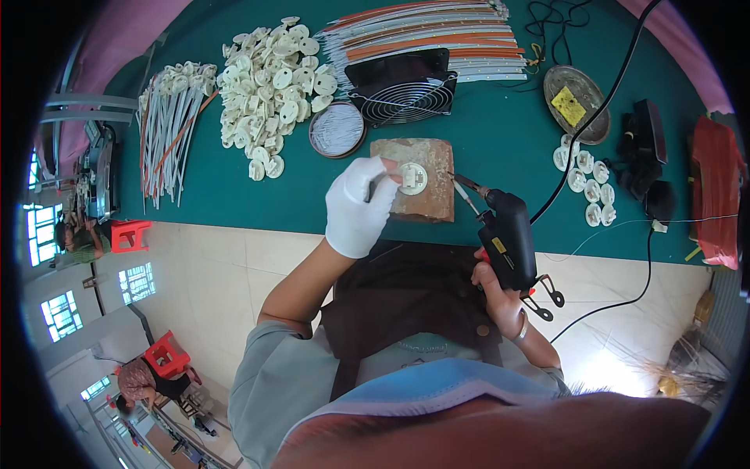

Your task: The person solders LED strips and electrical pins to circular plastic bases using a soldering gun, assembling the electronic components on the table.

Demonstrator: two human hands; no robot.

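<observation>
My left hand (361,205), in a white glove with bare fingertips, is closed at the left edge of a white round plastic piece (414,179). That piece lies on a worn brown block (430,207) near the table's front edge. My right hand (498,293) is wrapped around the grip of a black soldering gun (506,238) with a red trigger. Its thin tip and feed tube point left, stopping at the block's right edge, apart from the round piece. The fingers of my right hand are partly hidden behind the tool.
A black fan (402,86) stands behind the block, beside a round tin of small white pieces (337,129). Round parts (273,86) are heaped left; several more (592,187) lie right. A dish (598,129) holds a yellow sponge (568,105). The gun's black cable (574,148) crosses the table.
</observation>
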